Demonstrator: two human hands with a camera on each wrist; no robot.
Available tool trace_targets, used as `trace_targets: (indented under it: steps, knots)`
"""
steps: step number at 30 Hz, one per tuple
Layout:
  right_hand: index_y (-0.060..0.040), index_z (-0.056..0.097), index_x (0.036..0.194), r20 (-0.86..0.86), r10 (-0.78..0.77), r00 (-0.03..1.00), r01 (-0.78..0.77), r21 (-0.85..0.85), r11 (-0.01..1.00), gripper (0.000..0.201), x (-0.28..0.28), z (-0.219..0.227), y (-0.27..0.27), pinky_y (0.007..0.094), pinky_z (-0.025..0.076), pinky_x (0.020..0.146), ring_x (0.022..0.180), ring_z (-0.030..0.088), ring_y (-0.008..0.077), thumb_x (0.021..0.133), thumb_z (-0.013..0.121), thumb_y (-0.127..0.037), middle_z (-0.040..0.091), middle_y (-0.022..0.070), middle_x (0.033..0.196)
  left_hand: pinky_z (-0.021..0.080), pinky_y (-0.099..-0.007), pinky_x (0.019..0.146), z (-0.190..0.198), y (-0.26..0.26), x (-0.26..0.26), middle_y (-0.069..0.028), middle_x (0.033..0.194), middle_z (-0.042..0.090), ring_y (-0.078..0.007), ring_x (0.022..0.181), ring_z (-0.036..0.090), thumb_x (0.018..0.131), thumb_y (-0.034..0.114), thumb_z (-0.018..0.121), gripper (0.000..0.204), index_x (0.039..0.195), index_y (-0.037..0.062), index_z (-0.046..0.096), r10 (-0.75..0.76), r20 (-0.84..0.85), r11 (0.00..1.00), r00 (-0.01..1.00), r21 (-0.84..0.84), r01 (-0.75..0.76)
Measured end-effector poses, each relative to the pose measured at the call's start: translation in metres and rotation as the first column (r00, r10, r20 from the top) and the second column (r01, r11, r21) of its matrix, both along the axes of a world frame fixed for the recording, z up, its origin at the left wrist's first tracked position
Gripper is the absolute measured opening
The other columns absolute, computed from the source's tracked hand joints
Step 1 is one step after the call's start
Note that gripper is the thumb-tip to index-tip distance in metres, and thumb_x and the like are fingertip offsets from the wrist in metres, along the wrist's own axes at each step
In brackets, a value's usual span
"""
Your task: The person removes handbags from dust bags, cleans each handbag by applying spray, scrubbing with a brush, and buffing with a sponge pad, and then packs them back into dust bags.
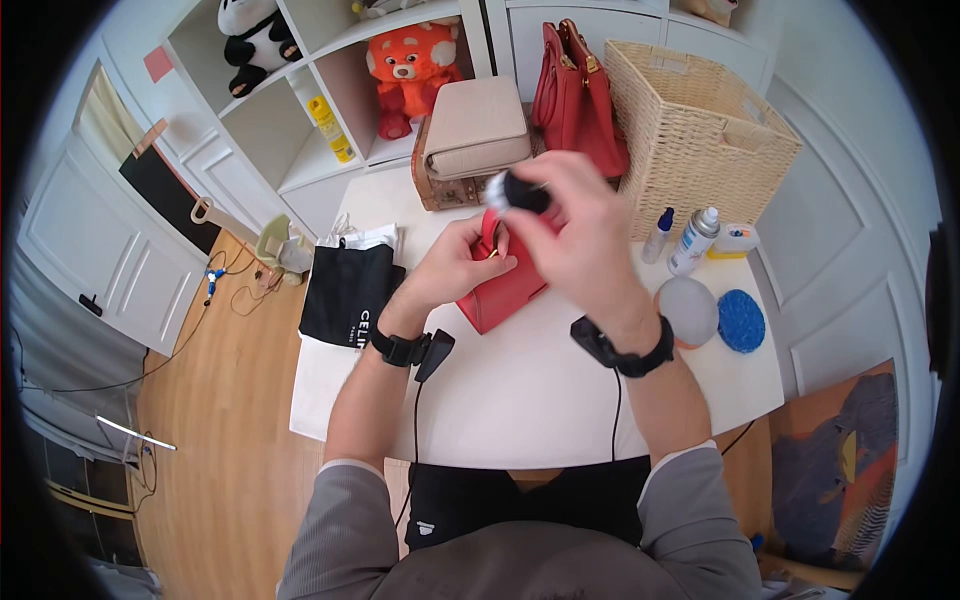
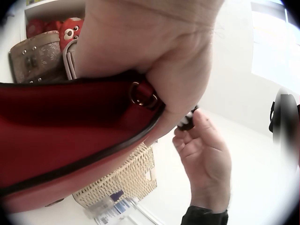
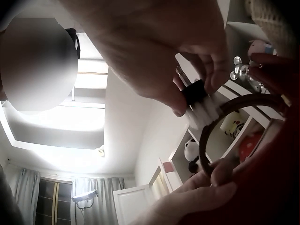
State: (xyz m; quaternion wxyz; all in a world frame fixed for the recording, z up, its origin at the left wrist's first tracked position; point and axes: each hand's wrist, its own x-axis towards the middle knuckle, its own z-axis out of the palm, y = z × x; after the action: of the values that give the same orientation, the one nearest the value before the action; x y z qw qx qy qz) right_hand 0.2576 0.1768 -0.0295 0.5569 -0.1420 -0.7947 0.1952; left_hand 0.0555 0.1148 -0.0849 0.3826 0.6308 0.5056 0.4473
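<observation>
A red handbag (image 1: 490, 308) stands on the white table (image 1: 500, 400) in front of the person. The left hand (image 1: 450, 265) pinches the lower part of its handle (image 3: 205, 145), which arches upward in the right wrist view. Just above, the right hand (image 1: 590, 235) grips a small brush (image 1: 527, 194) with a black body and white bristles. Those bristles (image 3: 201, 114) are right at the handle's outer curve in the right wrist view. The bag's open top and dark red lining (image 2: 61, 110) show in the left wrist view, with a metal ring (image 2: 137, 95) near the handle's base.
Behind stand a beige bag (image 1: 478, 125) on a brown case, another red handbag (image 1: 580, 105) and a wicker basket (image 1: 700, 130). Spray bottles (image 1: 693, 243), a round sponge (image 1: 687, 308) and a blue disc (image 1: 741, 321) sit at right. A black cloth bag (image 1: 345, 295) lies left.
</observation>
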Motion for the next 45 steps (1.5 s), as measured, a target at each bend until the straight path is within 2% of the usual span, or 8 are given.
trace_targets:
  steps: [4, 7, 11, 17, 30, 37, 40, 45]
  knots:
    - [-0.0003, 0.066, 0.111, 0.166, 0.081, 0.983, -0.103, 0.128, 0.986, 0.035, -0.021, -0.02, -0.027, 0.0441, 0.057, 0.088, 0.103, 0.068, 0.0375, 0.079, 0.079, -0.001, 0.064, 0.0168, 0.113, 0.054, -0.0279, 0.085, -0.003, 0.003, 0.013, 0.0015, 0.105, 0.071, -0.0057, 0.095, 0.061, 0.094, 0.006, 0.075, 0.026, 0.119, -0.0003, 0.069, 0.065, 0.02, 0.966, 0.998, 0.251, -0.068]
    - [-0.0009, 0.066, 0.117, 0.213, 0.021, 0.977, -0.056, 0.158, 0.986, 0.039, -0.019, -0.023, -0.012, 0.0438, 0.056, 0.093, 0.108, 0.067, 0.038, 0.08, 0.079, 0.001, 0.063, 0.0183, 0.117, 0.053, -0.0272, 0.084, -0.016, 0.005, -0.012, 0.0025, 0.103, 0.07, -0.005, 0.093, 0.06, 0.095, 0.006, 0.075, 0.033, 0.126, 0.0005, 0.068, 0.042, -0.019, 0.994, 0.999, 0.097, -0.04]
    - [-0.0023, 0.064, 0.116, 0.013, -0.323, 0.946, 0.318, 0.137, 0.938, 0.036, 0.002, -0.014, 0.031, 0.0478, 0.055, 0.09, 0.103, 0.066, 0.0412, 0.082, 0.078, -0.001, 0.061, 0.0167, 0.114, 0.05, -0.0245, 0.088, 0.007, -0.001, 0.001, 0.0049, 0.104, 0.068, -0.0047, 0.092, 0.058, 0.095, 0.001, 0.073, 0.039, 0.133, 0.0018, 0.066, 0.002, 0.037, 1.0, 0.999, -0.005, -0.002]
    - [-0.0038, 0.057, 0.123, 0.24, -0.463, 0.853, 0.475, 0.007, 0.88, 0.046, 0.009, -0.031, 0.06, 0.0511, 0.057, 0.086, 0.101, 0.068, 0.0431, 0.084, 0.081, -0.006, 0.06, 0.0203, 0.117, 0.05, -0.0292, 0.102, -0.009, 0.01, -0.003, -0.0072, 0.137, 0.068, -0.0118, 0.118, 0.062, 0.104, 0.012, 0.068, 0.044, 0.145, -0.0008, 0.059, 0.033, 0.122, 0.987, 0.992, 0.15, -0.051]
    - [-0.0001, 0.052, 0.115, 0.326, -0.323, 0.888, 0.358, -0.052, 0.932, 0.043, -0.015, -0.033, 0.02, 0.0497, 0.059, 0.08, 0.093, 0.07, 0.043, 0.083, 0.081, -0.005, 0.056, 0.0206, 0.112, 0.045, -0.033, 0.112, -0.017, 0.014, -0.007, -0.0126, 0.143, 0.066, -0.0184, 0.13, 0.06, 0.117, 0.047, 0.036, 0.063, 0.154, -0.0027, 0.049, 0.135, 0.062, 0.96, 0.989, 0.24, -0.146]
    - [-0.0021, 0.059, 0.113, 0.218, 0.046, 0.975, -0.019, -0.125, 0.992, 0.037, -0.019, -0.038, 0.015, 0.0519, 0.057, 0.085, 0.102, 0.067, 0.0453, 0.083, 0.08, -0.003, 0.059, 0.0213, 0.114, 0.045, -0.0321, 0.111, -0.022, 0.012, -0.003, -0.0122, 0.143, 0.064, -0.0167, 0.126, 0.06, 0.118, 0.043, 0.038, 0.059, 0.158, -0.0004, 0.044, 0.125, 0.009, 0.923, 0.992, 0.365, -0.119]
    - [-0.0045, 0.063, 0.114, 0.337, -0.305, 0.891, 0.347, -0.072, 0.935, 0.035, -0.007, -0.032, 0.035, 0.0501, 0.057, 0.085, 0.1, 0.068, 0.0441, 0.084, 0.081, -0.004, 0.062, 0.0175, 0.111, 0.049, -0.0282, 0.099, -0.01, 0.009, 0.013, -0.0067, 0.12, 0.066, -0.0119, 0.109, 0.06, 0.116, 0.028, 0.048, 0.053, 0.162, 0.0044, 0.038, 0.163, 0.171, 0.97, 0.972, 0.153, -0.189]
    - [-0.0043, 0.063, 0.117, 0.389, -0.41, 0.825, 0.427, 0.046, 0.903, 0.038, -0.011, -0.039, 0.033, 0.0489, 0.057, 0.084, 0.097, 0.07, 0.0403, 0.084, 0.082, -0.006, 0.06, 0.0169, 0.113, 0.048, -0.027, 0.099, -0.024, 0.015, 0.003, -0.0055, 0.121, 0.065, -0.0098, 0.108, 0.057, 0.116, 0.026, 0.047, 0.047, 0.156, 0.0026, 0.044, 0.181, 0.061, 0.971, 0.982, 0.144, -0.188]
